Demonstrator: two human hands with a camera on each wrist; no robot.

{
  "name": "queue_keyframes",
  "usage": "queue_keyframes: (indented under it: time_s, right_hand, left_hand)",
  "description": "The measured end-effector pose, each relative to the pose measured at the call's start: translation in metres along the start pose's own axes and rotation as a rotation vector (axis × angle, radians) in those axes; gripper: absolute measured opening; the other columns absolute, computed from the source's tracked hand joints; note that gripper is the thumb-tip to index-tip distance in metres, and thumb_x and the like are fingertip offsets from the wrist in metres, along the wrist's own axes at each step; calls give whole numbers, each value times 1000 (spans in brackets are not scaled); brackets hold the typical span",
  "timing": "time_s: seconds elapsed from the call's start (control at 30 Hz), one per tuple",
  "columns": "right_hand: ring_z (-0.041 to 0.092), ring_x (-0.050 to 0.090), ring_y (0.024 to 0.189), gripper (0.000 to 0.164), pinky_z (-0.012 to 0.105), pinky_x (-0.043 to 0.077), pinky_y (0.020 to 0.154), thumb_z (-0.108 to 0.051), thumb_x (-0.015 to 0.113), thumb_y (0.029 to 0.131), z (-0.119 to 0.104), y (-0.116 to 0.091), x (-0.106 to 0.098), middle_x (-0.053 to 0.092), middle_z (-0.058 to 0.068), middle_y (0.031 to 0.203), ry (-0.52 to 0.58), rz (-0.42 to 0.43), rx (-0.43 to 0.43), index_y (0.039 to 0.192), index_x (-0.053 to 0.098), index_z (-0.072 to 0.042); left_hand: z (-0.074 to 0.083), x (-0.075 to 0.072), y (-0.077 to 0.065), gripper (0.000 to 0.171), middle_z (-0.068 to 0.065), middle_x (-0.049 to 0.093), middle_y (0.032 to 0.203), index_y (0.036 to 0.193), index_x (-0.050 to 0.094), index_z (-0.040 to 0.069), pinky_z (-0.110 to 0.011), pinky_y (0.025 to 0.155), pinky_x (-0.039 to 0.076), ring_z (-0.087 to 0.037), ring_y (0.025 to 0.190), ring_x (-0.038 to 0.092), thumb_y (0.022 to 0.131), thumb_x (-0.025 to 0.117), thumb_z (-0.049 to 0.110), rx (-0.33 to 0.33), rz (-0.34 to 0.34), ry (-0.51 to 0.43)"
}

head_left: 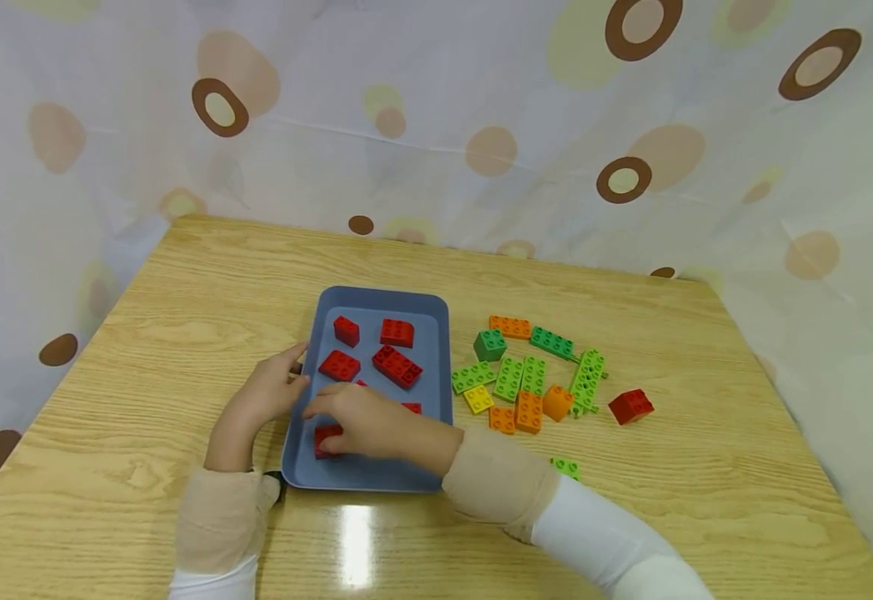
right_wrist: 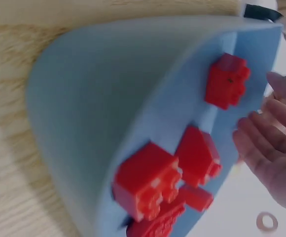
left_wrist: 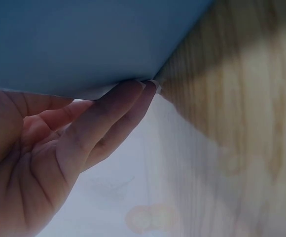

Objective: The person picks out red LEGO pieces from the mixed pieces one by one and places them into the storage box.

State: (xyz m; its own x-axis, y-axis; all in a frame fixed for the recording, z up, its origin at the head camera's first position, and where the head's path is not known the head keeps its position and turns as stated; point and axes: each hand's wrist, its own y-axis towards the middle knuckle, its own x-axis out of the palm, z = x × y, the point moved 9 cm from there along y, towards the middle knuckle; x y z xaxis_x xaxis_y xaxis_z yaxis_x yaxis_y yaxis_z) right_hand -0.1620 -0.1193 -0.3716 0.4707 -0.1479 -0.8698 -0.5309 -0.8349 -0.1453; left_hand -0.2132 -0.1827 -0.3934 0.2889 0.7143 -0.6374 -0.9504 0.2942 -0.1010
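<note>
A blue-grey tray (head_left: 372, 477) holds several red toy building bricks. My left hand (head_left: 260, 396) holds its left rim, thumb at the edge and fingers along the outer side; the left wrist view shows these fingers (left_wrist: 108, 116) against the tray wall (left_wrist: 84, 44). My right hand (head_left: 372, 421) reaches over the tray, above a red brick (head_left: 327, 442) near the front left corner. In the right wrist view its fingers (right_wrist: 261, 140) are spread loosely, apart from the nearest red brick (right_wrist: 227, 81). The hand partly covers other red bricks in the head view.
Right of the tray lie several green, orange and yellow bricks, among them a dark green brick (head_left: 490, 345) and a yellow brick (head_left: 478, 399). A lone red brick (head_left: 631, 407) sits farther right. A light green brick (head_left: 565, 467) is partly hidden by the right sleeve.
</note>
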Motion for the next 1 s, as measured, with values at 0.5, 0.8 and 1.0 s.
queue_keyframes:
  time_s: [0.5, 0.8, 1.0]
  right_hand:
    - [22, 52, 91, 28, 34, 49, 72, -6, 67, 74, 59, -85, -74, 58, 12, 100, 114, 572, 62, 102, 60, -3]
    - [32, 46, 99, 28, 51, 43, 80, -6, 67, 74, 130, -173, -73, 57, 17, 103, 25, 689, 276, 101, 61, -3]
    - [37, 44, 100, 31, 57, 41, 79, -5, 67, 73, 168, -243, -86, 56, 21, 103, -65, 773, 464, 102, 60, -1]
  left_hand:
    - [0, 0, 1, 49, -35, 53, 104, 128, 29, -11, -42, 71, 49, -38, 91, 53, 83, 45, -2, -2, 19, -9]
    - [0, 3, 1, 50, -34, 52, 107, 130, 27, -10, -42, 73, 49, -38, 94, 52, 84, 44, -1, -16, 7, -13]
    - [-2, 2, 1, 51, -34, 52, 107, 130, 25, -11, -41, 72, 49, -37, 94, 52, 84, 43, 0, -26, 6, -7]
